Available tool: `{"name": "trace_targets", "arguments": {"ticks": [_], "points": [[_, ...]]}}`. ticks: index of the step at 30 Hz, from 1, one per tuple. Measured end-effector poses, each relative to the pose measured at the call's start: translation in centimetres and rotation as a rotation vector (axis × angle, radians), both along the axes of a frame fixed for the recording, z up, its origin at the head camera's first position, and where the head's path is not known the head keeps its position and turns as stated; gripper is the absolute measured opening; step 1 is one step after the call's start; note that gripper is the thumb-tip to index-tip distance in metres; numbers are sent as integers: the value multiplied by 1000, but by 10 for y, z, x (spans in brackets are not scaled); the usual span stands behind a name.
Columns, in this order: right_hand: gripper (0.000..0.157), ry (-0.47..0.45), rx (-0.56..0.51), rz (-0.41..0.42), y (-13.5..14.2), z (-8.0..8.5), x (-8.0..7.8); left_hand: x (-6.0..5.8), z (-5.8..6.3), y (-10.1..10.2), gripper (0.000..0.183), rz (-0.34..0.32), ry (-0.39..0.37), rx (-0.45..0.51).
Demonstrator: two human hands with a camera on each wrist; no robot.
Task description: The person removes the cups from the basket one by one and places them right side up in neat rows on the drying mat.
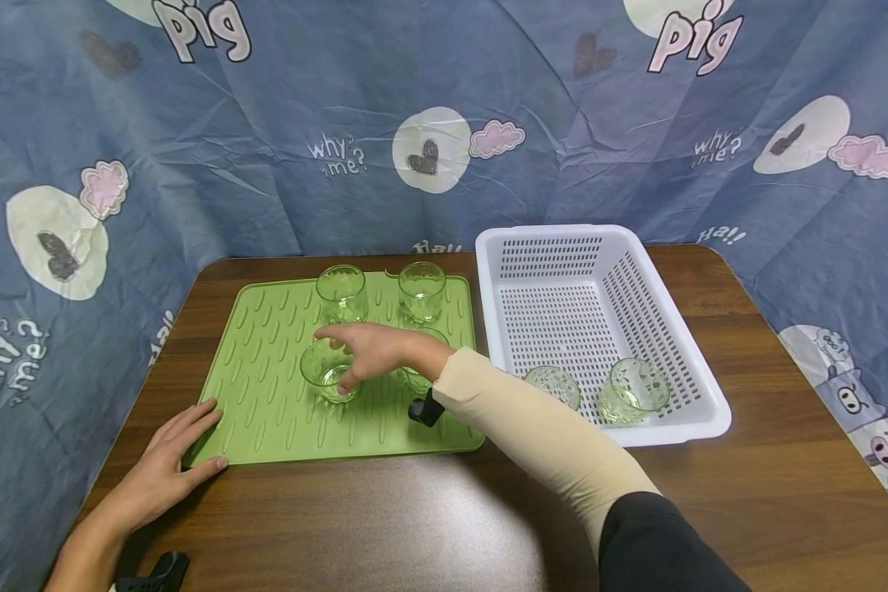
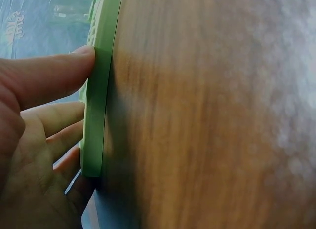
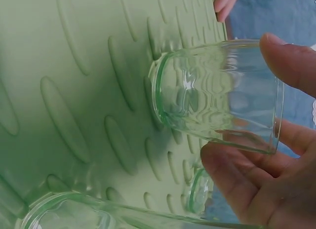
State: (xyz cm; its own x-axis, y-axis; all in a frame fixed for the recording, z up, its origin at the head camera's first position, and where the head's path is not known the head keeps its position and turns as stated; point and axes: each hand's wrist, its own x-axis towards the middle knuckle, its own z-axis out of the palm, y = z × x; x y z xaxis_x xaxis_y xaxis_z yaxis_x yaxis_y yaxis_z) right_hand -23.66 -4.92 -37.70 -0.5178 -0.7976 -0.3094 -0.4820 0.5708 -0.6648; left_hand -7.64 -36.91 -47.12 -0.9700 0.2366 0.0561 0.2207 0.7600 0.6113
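Note:
My right hand (image 1: pixel 373 349) reaches over the green drying mat (image 1: pixel 266 370) and pinches a clear drinking glass (image 3: pixel 212 91) near its rim, thumb on one side and fingers on the other. This glass is upright, its base at the ribbed surface. Two more glasses, one at the back middle (image 1: pixel 343 294) and one at the back right (image 1: pixel 423 293), stand on the mat. Another glass (image 1: pixel 417 381) is partly hidden behind my right wrist. My left hand (image 1: pixel 159 473) rests at the mat's front left corner, fingers spread on its edge and thumb along the front rim (image 2: pixel 101 105).
To the right of the mat stands a white perforated basket (image 1: pixel 681 329). Inside its front end are two patterned glasses, one tilted at the right (image 1: pixel 635 390) and one (image 1: pixel 553 385) partly behind my right sleeve. A blue printed curtain (image 1: pixel 444 205) hangs behind the wooden table (image 1: pixel 385 518).

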Motion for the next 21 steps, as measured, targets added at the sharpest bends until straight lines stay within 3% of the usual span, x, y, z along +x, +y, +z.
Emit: {"name": "trace_targets", "arguments": {"ticks": [9,16,21], "points": [[101,-22,-23,-18,1,1,0,0,0,0,71,-3,-11,3],[89,108,-78,3,1,5,-4,-2,1,0,71,-5,-7,2],[75,185,-151,-56,6,22,0,0,-1,0,70,-2,-17,5]]}}
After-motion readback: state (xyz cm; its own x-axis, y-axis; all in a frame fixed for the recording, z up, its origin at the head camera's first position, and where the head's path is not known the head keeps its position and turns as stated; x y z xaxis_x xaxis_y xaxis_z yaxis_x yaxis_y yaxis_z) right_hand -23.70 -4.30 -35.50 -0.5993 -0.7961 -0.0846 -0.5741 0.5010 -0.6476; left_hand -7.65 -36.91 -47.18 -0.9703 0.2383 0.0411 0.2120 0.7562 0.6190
